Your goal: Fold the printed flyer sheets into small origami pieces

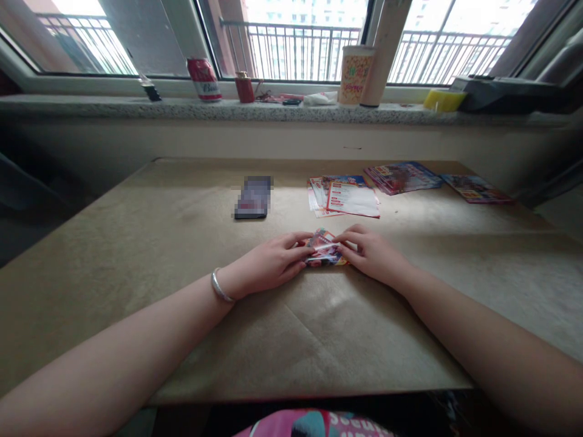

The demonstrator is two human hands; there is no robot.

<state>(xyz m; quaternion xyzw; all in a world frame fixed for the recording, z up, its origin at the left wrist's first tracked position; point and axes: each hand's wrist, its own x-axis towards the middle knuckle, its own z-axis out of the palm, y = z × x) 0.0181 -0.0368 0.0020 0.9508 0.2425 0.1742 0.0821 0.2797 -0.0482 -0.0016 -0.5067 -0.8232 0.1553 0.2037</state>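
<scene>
A folded glossy leaflet with colourful print lies on the table in front of me, and light glints off a crease across it. My left hand, with a silver bangle at the wrist, grips its left side. From the right, my right hand holds the other side, thumb near the lower edge and index finger on top. Parts of both edges are hidden under my fingers. Just beyond are several loose printed sheets, overlapping, the top one mostly white with a red border.
A dark phone lies behind my left hand. At the back right are a stack of leaflets and another pile. The windowsill holds a red can, a paper cup and a yellow item.
</scene>
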